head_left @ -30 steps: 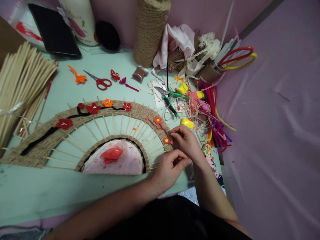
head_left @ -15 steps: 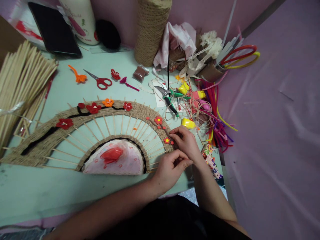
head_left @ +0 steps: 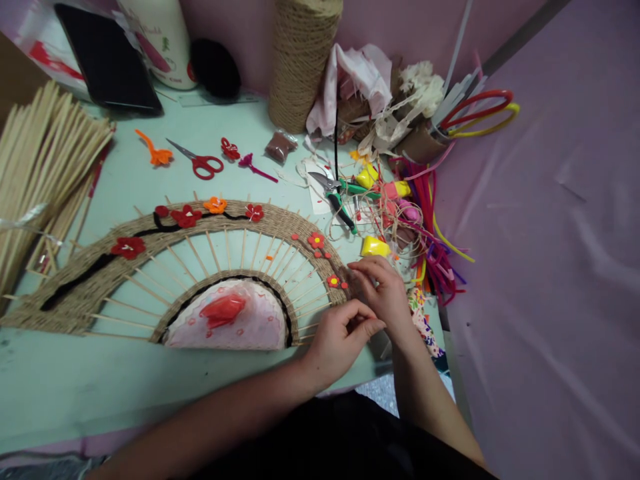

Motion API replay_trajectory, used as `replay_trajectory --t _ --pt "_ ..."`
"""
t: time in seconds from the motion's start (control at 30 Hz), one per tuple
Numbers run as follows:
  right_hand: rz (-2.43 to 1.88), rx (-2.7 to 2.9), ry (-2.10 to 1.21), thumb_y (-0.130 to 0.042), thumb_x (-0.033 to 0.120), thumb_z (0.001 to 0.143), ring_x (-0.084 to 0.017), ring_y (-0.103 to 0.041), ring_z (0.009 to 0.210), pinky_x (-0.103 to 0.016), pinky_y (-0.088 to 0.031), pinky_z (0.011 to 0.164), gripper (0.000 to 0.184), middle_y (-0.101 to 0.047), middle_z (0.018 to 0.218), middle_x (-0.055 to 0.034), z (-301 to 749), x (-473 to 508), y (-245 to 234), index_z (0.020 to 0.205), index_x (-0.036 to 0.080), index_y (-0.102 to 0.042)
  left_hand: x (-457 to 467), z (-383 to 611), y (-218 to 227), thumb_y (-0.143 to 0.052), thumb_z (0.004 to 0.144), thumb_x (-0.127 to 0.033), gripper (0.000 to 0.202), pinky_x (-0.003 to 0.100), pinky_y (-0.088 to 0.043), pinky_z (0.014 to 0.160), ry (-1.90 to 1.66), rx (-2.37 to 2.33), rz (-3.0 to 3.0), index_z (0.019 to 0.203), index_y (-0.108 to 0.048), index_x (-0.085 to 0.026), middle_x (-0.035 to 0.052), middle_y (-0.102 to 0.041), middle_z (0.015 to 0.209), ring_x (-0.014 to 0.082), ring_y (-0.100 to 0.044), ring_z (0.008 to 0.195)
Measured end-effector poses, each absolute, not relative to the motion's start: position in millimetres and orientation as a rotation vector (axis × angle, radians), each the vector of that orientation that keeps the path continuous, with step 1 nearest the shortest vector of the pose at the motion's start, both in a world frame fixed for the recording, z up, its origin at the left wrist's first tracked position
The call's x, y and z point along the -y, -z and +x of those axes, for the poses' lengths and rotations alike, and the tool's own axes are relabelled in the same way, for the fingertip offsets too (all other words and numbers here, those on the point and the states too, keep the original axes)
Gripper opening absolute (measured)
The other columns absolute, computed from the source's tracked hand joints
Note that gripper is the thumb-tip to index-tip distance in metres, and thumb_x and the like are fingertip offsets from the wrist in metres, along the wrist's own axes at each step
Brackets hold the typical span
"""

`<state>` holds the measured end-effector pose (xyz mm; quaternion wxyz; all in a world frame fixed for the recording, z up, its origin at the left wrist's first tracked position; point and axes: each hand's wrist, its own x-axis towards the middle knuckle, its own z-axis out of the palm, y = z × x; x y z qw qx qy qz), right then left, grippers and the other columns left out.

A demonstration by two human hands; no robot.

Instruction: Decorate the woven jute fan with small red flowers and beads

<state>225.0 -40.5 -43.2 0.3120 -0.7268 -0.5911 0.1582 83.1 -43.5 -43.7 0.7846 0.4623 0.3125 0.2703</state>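
A woven twine fan (head_left: 280, 217) with stick ribs lies on the table, flowers along its curved band. Over its right end my right hand (head_left: 384, 293) is bent, fingertips close together beside a brown strip of branch decoration (head_left: 345, 272). Whatever these fingers hold is too small to make out. Just below, my left hand (head_left: 340, 340) rests by the fan's lower right corner, thumb and forefinger pinched together; their contents are hidden. Small red flowers with yellow centres (head_left: 316, 241) sit near my right fingertips. A red packet (head_left: 223, 309) lies on the pale half-round centre.
Green-handled pruning shears (head_left: 340, 203) and a yellow clay packet (head_left: 375, 247) lie beyond my hands, amid tangled twine. Pipe cleaners (head_left: 435, 233) spread at right. Farther off are red scissors (head_left: 203, 165), a twine spool (head_left: 303, 67) and bundled sticks (head_left: 45, 160) at left.
My right hand has shifted slightly right, away from the brown branch, and its fingertips have drawn back a little. My left hand stays in place, still pinched.
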Motion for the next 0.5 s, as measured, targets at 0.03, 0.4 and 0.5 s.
replay_trajectory --t 0.03,0.4,0.5 --pt "-1.909 1.599 -0.378 -0.057 0.024 0.088 -0.021 -0.059 0.090 -0.036 -0.048 0.081 0.015 -0.064 0.091 -0.0055 225 42 45 0.091 0.025 -0.073 44 83 43 -0.063 0.082 -0.033 0.018 0.023 -0.034 0.059 -0.586 -0.676 0.999 0.074 -0.059 -0.017 -0.0035 -0.053 0.065 0.0104 -0.045 0.060" --pt "-1.870 1.777 -0.174 -0.058 0.027 0.091 -0.021 -0.056 0.084 -0.038 -0.047 0.077 0.018 -0.066 0.085 -0.0059 224 32 62 0.090 0.025 -0.076 46 84 48 -0.063 0.083 -0.033 0.018 0.023 -0.034 0.059 -0.584 -0.671 1.012 0.076 -0.059 -0.017 -0.0038 -0.053 0.066 0.0103 -0.045 0.061" --pt "-1.864 1.803 -0.196 -0.059 0.026 0.091 -0.022 -0.056 0.084 -0.038 -0.047 0.077 0.018 -0.067 0.084 -0.0059 224 31 62 0.091 0.025 -0.076 46 84 48 -0.063 0.083 -0.034 0.019 0.023 -0.034 0.059 -0.587 -0.671 1.019 0.075 -0.058 -0.017 -0.0038 -0.052 0.065 0.0102 -0.045 0.061"
